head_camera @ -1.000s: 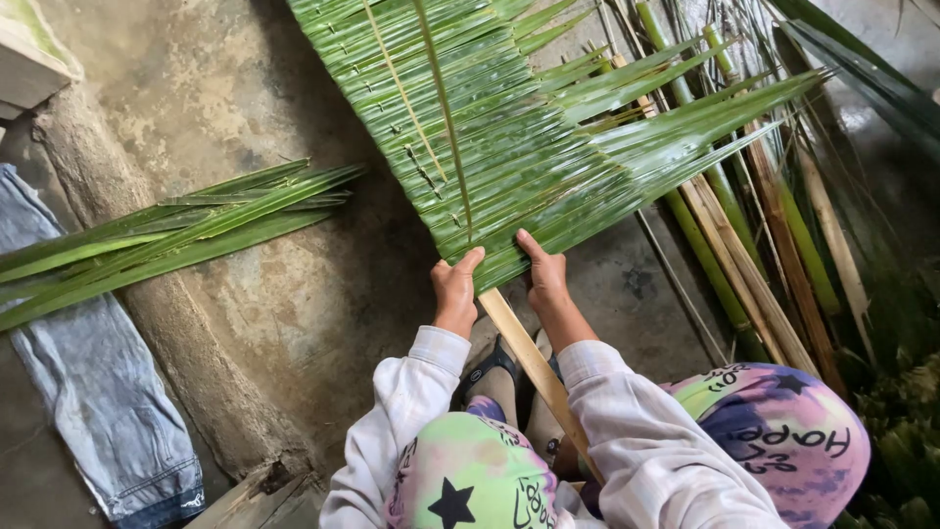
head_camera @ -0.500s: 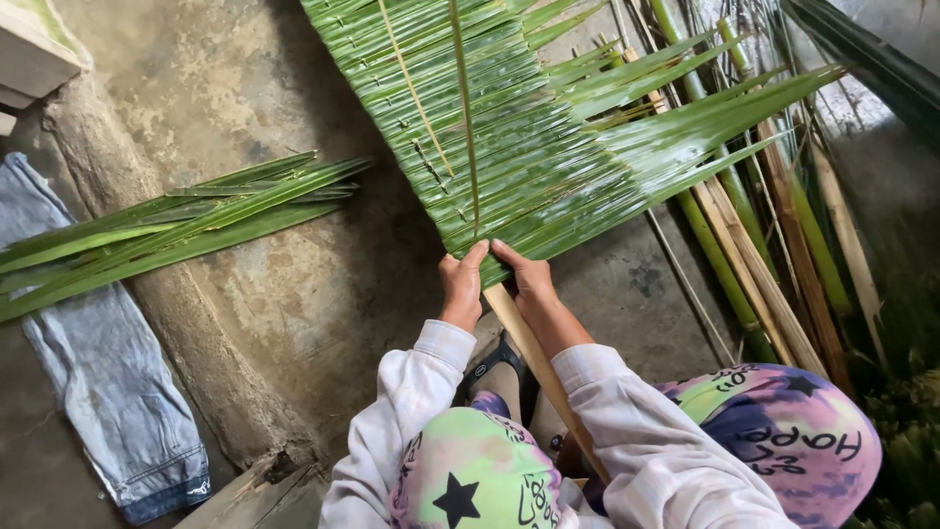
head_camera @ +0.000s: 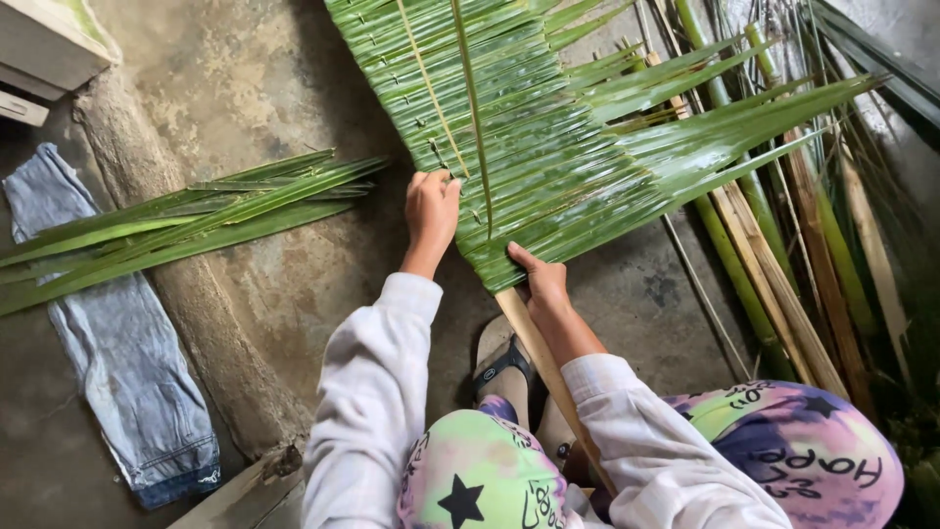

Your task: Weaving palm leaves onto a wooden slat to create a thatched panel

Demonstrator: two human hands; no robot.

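Observation:
A woven green palm frond (head_camera: 548,137) lies on the concrete floor in front of me, and its pale stem (head_camera: 534,348) runs back toward my legs. My left hand (head_camera: 431,211) has its fingers curled over the leaflets at the frond's left edge. My right hand (head_camera: 540,282) holds the frond's lower end just above the stem, with one finger stretched along the leaflets. Both arms are in white sleeves. My foot in a sandal (head_camera: 504,362) sits beside the stem.
A loose bundle of palm leaflets (head_camera: 186,220) lies to the left over a raised concrete ridge (head_camera: 196,313). A blue denim cloth (head_camera: 127,353) lies at far left. Bare palm stalks (head_camera: 774,264) are stacked on the right. A pale box (head_camera: 44,49) sits top left.
My left hand has moved up and to the left along the frond's edge, away from my right hand. The right hand has stayed at the frond's lower end.

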